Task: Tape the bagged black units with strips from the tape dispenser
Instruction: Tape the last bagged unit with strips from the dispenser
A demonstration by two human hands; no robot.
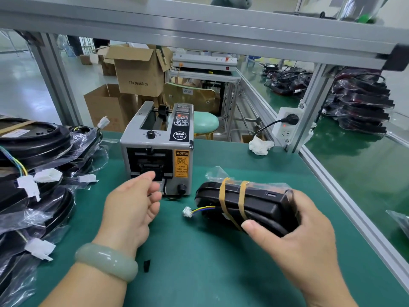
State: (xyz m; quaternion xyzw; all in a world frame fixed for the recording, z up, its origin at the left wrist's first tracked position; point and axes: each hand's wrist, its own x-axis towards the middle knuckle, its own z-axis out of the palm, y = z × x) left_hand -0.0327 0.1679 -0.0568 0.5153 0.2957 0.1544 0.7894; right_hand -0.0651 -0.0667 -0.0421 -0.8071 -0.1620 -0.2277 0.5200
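The outlet of the tape dispenser is partly covered by the left hand, so any strip there cannot be told. One end of the bagged unit is hidden by the right hand.

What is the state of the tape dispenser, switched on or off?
On: red digits glow on the control panel atop the tape dispenser.

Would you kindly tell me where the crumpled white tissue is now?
In the head view, the tissue lies on the green mat, right of the tape dispenser, beside the socket post.
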